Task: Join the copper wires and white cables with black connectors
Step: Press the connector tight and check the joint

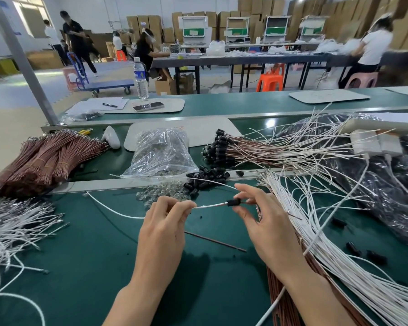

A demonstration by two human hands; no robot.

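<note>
Left hand (165, 222) pinches white cable (118, 211); right hand (264, 220) fingers clamp black connector (233, 202) on it, just beyond left fingertips.

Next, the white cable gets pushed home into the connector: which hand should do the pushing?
Left, probably. The left hand pinches the white cable just short of the black connector, which the right hand holds.

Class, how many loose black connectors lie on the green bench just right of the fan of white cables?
3. One black connector lies farther back beside the dark bag; two more sit nearer the person. Others may hide under the white cables.
</note>
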